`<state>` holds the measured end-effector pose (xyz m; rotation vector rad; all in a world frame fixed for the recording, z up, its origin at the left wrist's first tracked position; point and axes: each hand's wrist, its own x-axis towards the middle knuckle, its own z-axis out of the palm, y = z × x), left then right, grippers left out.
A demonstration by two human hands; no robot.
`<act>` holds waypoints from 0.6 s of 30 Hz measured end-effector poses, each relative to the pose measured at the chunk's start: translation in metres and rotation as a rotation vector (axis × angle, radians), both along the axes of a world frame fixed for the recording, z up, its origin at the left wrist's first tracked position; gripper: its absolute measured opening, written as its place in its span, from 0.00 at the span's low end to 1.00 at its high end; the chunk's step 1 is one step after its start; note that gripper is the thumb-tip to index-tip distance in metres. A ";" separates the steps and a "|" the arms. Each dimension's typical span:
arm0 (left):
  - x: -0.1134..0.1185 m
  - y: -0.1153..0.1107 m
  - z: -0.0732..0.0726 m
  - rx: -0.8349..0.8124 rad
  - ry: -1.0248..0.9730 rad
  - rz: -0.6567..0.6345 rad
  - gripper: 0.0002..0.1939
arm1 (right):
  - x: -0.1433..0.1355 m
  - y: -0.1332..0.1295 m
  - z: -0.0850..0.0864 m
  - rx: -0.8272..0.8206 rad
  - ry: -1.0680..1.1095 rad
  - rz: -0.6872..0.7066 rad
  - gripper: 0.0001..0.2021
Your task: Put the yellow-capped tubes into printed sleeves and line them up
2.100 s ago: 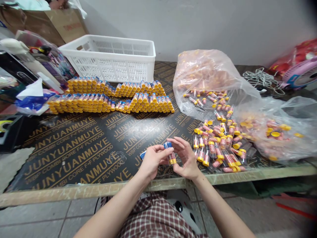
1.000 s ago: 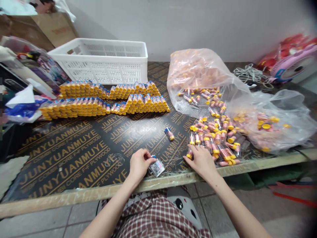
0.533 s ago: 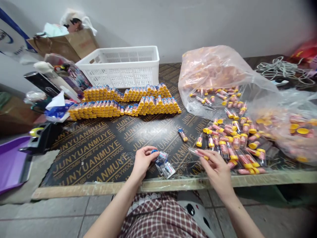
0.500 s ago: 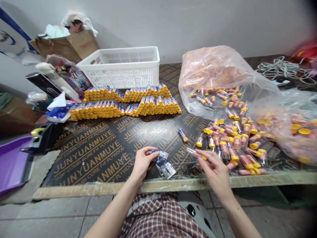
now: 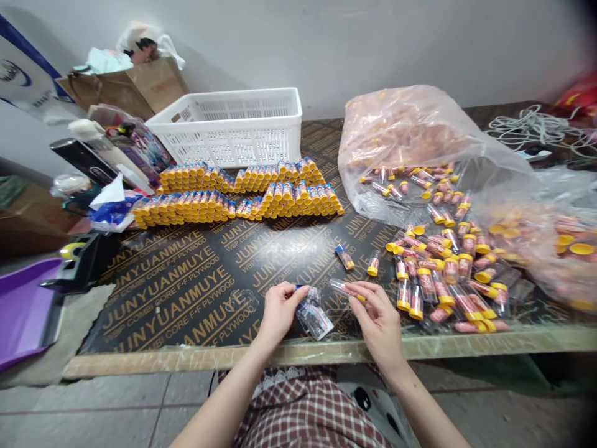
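My left hand (image 5: 281,311) pinches a bunch of blue and clear printed wrappers (image 5: 314,316) above the table's front part. Just to the right, my right hand (image 5: 377,314) holds a clear tube (image 5: 342,287) with a yellow cap, its clear end pointing left towards the wrappers. Behind the hands lie one blue-wrapped tube (image 5: 344,257) and one unwrapped tube (image 5: 374,262). A loose heap of yellow-capped tubes (image 5: 450,269) spreads to the right of my right hand. Stacked rows of wrapped tubes (image 5: 186,208) stand farther back on the left.
A white plastic basket (image 5: 242,134) stands behind the stacked rows. A translucent bag (image 5: 410,124) of tubes slumps at the back right, near a coiled cable (image 5: 536,130). At the left are a black tape dispenser (image 5: 77,264) and a purple dustpan (image 5: 30,311).
My right hand has moved left with the tube, closer to the wrappers. My left hand has shifted slightly right, still pinching the wrappers.
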<state>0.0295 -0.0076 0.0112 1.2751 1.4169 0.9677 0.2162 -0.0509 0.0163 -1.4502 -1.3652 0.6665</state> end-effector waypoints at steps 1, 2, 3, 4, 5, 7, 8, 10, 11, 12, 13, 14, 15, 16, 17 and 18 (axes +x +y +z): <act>0.000 -0.002 -0.001 0.071 0.125 -0.041 0.20 | 0.000 -0.001 0.001 0.007 0.003 0.000 0.10; 0.000 -0.004 -0.002 0.127 0.231 -0.074 0.19 | -0.001 -0.002 0.002 0.015 0.007 0.012 0.09; 0.000 -0.005 -0.003 0.160 0.305 -0.098 0.16 | -0.001 -0.004 0.003 0.020 0.011 0.036 0.09; 0.000 -0.007 -0.004 0.168 0.346 -0.113 0.12 | -0.003 -0.006 0.004 0.020 0.014 0.075 0.08; 0.000 -0.008 -0.005 0.159 0.359 -0.117 0.07 | -0.004 -0.008 0.005 0.012 0.015 0.129 0.08; 0.000 -0.008 -0.008 0.119 0.312 -0.087 0.03 | -0.008 -0.013 0.004 -0.031 0.000 0.263 0.08; 0.000 -0.007 -0.010 0.095 0.250 -0.045 0.03 | -0.010 -0.015 0.003 -0.064 -0.016 0.328 0.08; -0.001 -0.002 -0.012 0.033 0.059 0.073 0.05 | -0.013 -0.018 0.000 -0.133 -0.045 0.411 0.09; -0.002 0.001 -0.012 0.001 -0.055 0.141 0.06 | -0.014 -0.019 -0.002 -0.161 -0.051 0.425 0.09; -0.003 0.004 -0.011 -0.036 -0.170 0.205 0.08 | -0.014 -0.020 -0.003 -0.183 -0.051 0.429 0.10; -0.005 0.007 -0.009 -0.076 -0.277 0.257 0.10 | -0.014 -0.020 -0.004 -0.199 -0.043 0.426 0.10; -0.006 0.011 -0.007 -0.116 -0.366 0.291 0.12 | -0.013 -0.020 -0.004 -0.210 -0.031 0.422 0.10; -0.007 0.014 -0.005 -0.155 -0.437 0.309 0.14 | -0.012 -0.019 -0.004 -0.214 -0.014 0.417 0.10; -0.008 0.016 -0.003 -0.191 -0.493 0.316 0.16 | -0.011 -0.018 -0.003 -0.211 0.008 0.406 0.09; -0.009 0.018 -0.001 -0.226 -0.537 0.315 0.17 | -0.010 -0.017 -0.002 -0.201 0.037 0.384 0.09; -0.009 0.019 0.001 -0.259 -0.570 0.309 0.18 | -0.009 -0.015 -0.001 -0.183 0.070 0.351 0.09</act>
